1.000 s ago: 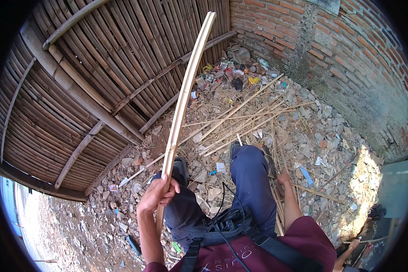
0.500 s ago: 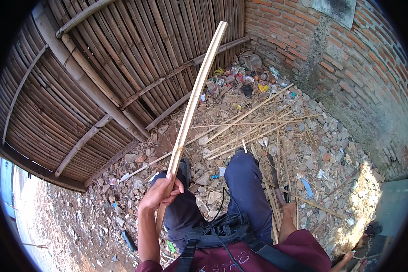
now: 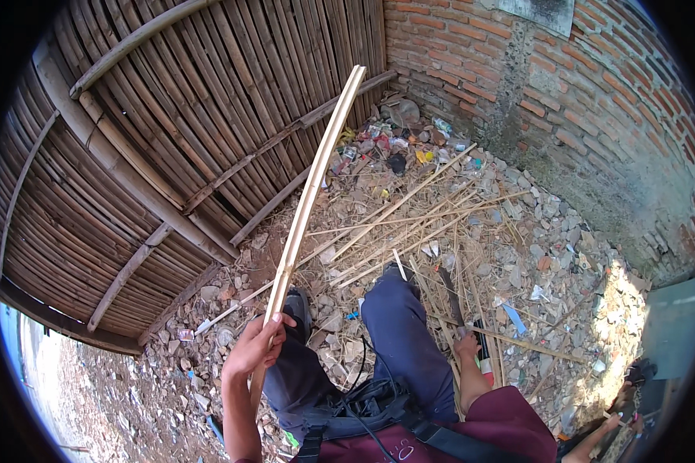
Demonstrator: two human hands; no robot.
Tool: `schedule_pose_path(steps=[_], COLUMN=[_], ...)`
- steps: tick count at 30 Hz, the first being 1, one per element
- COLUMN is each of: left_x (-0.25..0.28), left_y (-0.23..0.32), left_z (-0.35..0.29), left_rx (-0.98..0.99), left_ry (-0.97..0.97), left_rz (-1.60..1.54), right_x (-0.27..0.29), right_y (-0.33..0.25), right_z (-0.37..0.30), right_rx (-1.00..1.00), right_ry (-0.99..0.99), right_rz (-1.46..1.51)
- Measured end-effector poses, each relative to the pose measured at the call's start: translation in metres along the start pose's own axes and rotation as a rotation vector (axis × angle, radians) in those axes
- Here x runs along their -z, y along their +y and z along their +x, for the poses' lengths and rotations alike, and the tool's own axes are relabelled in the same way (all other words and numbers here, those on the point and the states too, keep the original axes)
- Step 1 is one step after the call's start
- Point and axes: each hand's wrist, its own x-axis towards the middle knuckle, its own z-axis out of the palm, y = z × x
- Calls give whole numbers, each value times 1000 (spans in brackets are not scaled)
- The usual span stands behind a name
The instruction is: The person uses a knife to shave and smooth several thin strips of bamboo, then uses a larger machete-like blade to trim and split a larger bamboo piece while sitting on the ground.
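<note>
My left hand [image 3: 256, 345] is closed around the lower part of a long pale split bamboo strip [image 3: 310, 193]. The strip rises past my left knee, its top end in front of the bamboo wall. Down beside my right knee, my right hand [image 3: 466, 345] grips a machete [image 3: 450, 297]. Its long dark blade points forward, low over the ground and away from the strip. My fingers partly hide the handle. A black object [image 3: 481, 339] lies just right of that hand.
Several bamboo strips [image 3: 409, 185] lie across the stony ground ahead. Litter [image 3: 398, 143] is heaped in the corner between the bamboo wall [image 3: 232, 100] and the brick wall [image 3: 579, 100]. At the lower right, another person's hand [image 3: 611, 422] shows near a grey panel [image 3: 676, 332].
The view has shifted, so the surroundings sit further left. My right hand and the machete have come slightly forward from beside my hip. My left hand keeps its hold on the strip.
</note>
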Motion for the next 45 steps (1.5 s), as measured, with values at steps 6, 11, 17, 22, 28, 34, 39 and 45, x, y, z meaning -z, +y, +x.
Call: schedule_pose_path(steps=[6,11,17,22,28,34,39,45], left_x=[7,23,29,50,44,39,41,46], left_y=[-4,-1,10,-34,-61,-42,-26,-34], left_z=[17,31,90,164,215,215,209,210], left_rx=[-11,-48,-90,-213,-193,-65,0,-113], left_ry=[219,298,401,543,547,435,287,371], left_rz=[237,404,798,1227,1317,1466,1530,1623], right_x=[6,15,35,52,90,213,310,360], right_y=[-7,-22,-38,-46,-52,-85,-141,-205], right_z=[17,-7,-30,-48,-58,-84,-152,-222], right_rx=[-19,110,105,147,167,114,218,665], right_ry=[-14,-44,-31,-154,-210,-398,15,-94], right_rz=[-78,6,127,593,918,1685,1632,1860])
